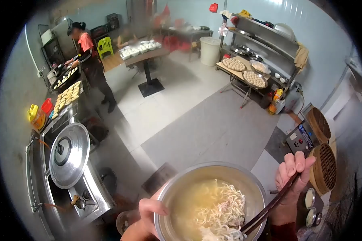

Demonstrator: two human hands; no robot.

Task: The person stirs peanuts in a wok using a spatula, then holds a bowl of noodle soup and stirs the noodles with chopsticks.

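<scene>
The left hand clasps the bowl by its left rim while the right hand pinches chopsticks dipped into noodles.

A round metal lid rests at left, bamboo steamers at right.

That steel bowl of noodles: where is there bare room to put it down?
The widest free patch is grey floor, bordered in view by the bowl, pedestal table and folding table. The wire rack has a largely bare end between golden pieces and the big lid. Most crowded: the folding table, with its round trays.
</scene>
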